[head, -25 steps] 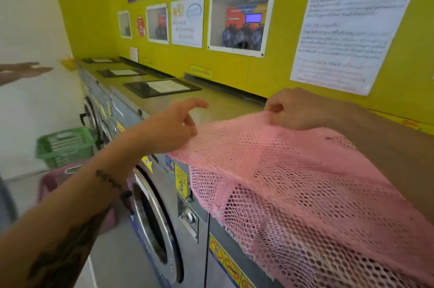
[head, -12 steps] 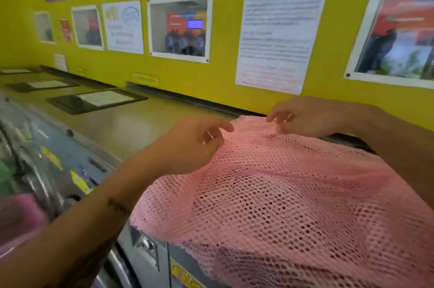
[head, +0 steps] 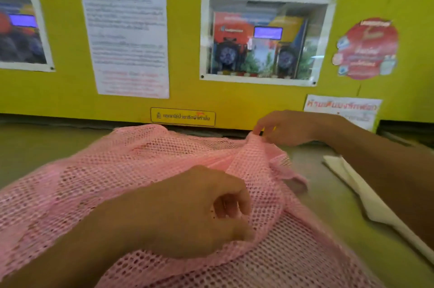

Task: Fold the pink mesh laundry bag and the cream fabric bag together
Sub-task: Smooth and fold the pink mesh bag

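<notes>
Pink mesh bag point(head: 122, 184) lies spread over the counter point(head: 35, 146), rumpled, near edge running out of view at the bottom. Left hand point(head: 187, 214) sits near centre on the mesh, fingers curled in and pinching a raised ridge of netting. Right hand point(head: 286, 128) is far right by the yellow wall point(head: 234, 99), fingertips pinching the mesh's far corner, lifted slightly off the counter. Cream bag point(head: 366, 196) lies flat on the right, mostly under the right forearm, just beside the mesh, not overlapping as far as I can see. Risks, judged: mesh is loose and slippery, so a pull from either pinch could drag the whole sheet instead of making a clean crease; the bunched ridge between the hands could get folded in crooked. Fingertips may snag in the holes on release and pull the fold open. Near part of the mesh may overhang the counter edge (can't tell), and its weight could slide it off. The forearm over the cream bag could shove or crumple it, leaving the two bags misaligned when stacked.
</notes>
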### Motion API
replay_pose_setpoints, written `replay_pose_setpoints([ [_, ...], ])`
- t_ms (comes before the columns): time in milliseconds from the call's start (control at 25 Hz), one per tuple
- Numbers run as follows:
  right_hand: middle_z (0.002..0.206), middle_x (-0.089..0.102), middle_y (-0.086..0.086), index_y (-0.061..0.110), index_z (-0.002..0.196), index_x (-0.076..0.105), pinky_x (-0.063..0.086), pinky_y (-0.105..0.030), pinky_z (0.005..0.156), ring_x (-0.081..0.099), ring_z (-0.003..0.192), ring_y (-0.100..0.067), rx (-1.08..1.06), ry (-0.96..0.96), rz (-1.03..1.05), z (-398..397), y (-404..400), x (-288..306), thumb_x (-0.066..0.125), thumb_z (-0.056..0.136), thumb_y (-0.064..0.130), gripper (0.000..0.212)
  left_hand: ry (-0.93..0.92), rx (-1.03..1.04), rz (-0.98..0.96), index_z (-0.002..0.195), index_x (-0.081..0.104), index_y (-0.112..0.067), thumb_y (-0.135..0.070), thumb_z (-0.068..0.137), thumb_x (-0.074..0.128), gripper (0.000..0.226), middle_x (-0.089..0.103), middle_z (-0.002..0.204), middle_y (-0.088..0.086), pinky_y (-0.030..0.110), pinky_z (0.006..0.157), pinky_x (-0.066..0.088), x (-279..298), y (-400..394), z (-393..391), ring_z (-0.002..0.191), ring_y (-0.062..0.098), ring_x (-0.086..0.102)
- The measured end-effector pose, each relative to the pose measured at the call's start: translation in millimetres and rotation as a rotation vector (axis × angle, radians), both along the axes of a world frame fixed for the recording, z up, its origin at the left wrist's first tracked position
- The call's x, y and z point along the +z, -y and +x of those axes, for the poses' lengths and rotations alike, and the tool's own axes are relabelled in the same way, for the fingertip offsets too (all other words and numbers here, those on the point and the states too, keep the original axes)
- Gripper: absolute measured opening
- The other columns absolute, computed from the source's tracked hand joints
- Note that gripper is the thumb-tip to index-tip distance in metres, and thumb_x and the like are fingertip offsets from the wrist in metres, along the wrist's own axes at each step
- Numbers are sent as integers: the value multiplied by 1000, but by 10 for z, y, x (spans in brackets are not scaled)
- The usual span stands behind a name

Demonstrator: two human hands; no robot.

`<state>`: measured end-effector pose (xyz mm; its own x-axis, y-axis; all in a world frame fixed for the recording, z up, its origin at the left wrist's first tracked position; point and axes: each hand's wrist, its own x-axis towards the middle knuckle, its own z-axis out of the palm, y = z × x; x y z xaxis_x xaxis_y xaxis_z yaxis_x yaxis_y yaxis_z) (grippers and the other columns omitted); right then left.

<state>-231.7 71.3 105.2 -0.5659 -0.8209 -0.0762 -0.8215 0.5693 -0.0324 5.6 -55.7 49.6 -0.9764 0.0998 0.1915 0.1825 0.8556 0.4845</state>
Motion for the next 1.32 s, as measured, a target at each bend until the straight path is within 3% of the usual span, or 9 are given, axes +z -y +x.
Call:
replay_pose_setpoints([
  [160,134,54,1,22,132,56,47,-37,89,54,113,-19,-21,71,-30,-153,-93,-182,48,89,6,47,162,55,-225,108,49,-52,-79,60,62,57,46,94,-30,31,88,47,-204,-191,-247,92,-4,48],
  [360,90,66,6,24,84,65,45,-36,72,60,85,-18,74,114,-53,-244,-75,-347,53,85,14,16,104,107,-173,97,62,-38,-42,89,61,10,53,90,-23,33,88,49,-207,-195,-311,90,2,52],
  [520,73,54,-7,8,68,54,37,-36,63,49,70,-22,7,119,-346,-327,-148,-91,48,87,19,23,-33,155,146,82,67,-32,-34,92,59,13,63,73,-13,32,71,51,-54,-59,-287,70,5,58],
  [600,84,61,-9,0,84,63,48,-36,72,59,78,-24,-70,384,-462,-378,-261,76,54,80,23,26,-65,85,368,77,67,-27,-29,94,57,20,64,71,-7,32,71,49,60,21,-241,70,10,61],
  [680,89,68,-7,1,95,67,54,-35,78,66,83,-23,-111,615,-422,-418,-389,155,58,71,22,33,92,-159,635,78,70,-15,-19,88,60,15,66,73,-2,24,72,48,164,109,-164,71,11,62],
  [800,87,69,-3,11,83,67,49,-33,73,65,84,-21,-128,389,-427,-489,-471,72,58,80,13,10,457,-451,775,95,63,15,-26,86,65,42,62,86,24,37,82,45,209,228,-89,86,32,57],
  [1000,101,67,1,16,104,69,49,-30,71,62,90,-18,-120,237,-94,-388,-346,-212,54,91,16,20,399,-273,597,100,71,-14,-46,89,49,40,75,94,12,35,81,48,230,246,-188,89,27,68],
  [1120,108,65,3,14,107,67,52,-34,76,60,93,-18,-99,110,29,-338,-182,-324,51,92,22,24,183,-81,207,100,68,-37,-43,92,53,18,74,94,-9,32,85,50,224,101,-283,88,6,69],
  [1320,115,62,0,18,125,58,59,-35,73,64,92,-15,-236,175,257,-447,-140,-280,46,86,17,41,136,36,-90,102,63,-41,-39,93,56,12,63,90,-17,34,85,53,315,-111,-568,87,3,62],
])
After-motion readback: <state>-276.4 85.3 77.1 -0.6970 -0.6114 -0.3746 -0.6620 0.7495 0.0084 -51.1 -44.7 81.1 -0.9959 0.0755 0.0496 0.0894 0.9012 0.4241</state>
